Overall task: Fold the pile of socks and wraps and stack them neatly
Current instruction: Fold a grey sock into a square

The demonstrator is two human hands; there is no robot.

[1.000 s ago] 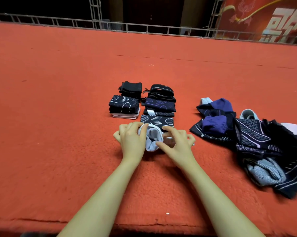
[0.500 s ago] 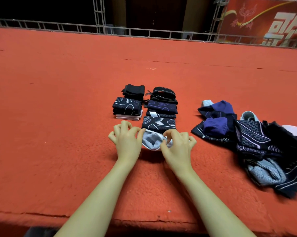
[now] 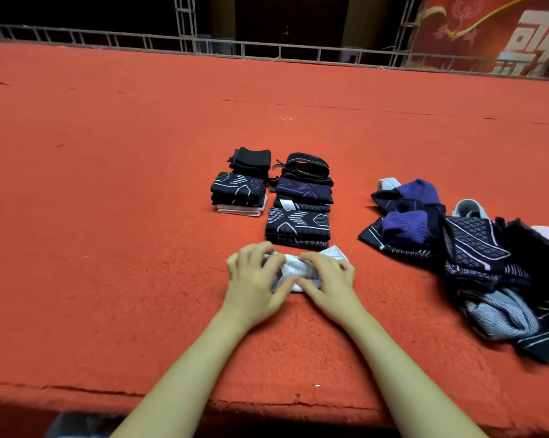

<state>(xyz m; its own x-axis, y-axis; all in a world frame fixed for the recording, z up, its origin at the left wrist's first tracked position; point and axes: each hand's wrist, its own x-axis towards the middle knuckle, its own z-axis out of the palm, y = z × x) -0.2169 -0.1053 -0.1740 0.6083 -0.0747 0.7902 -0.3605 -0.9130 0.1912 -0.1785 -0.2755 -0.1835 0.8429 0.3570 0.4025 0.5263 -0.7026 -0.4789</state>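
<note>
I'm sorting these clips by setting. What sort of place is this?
Probably an indoor stage or event hall, not a home. A wide red carpeted platform is edged by metal truss railing, with a red banner bearing large characters hanging behind it.

A small white sock (image 3: pixel 293 270) lies bunched under my hands. Beyond it sit two rows of folded dark socks and wraps (image 3: pixel 298 210), neatly stacked. To my right sprawls an unfolded pile (image 3: pixel 475 257) of navy, purple and grey pieces.
</note>
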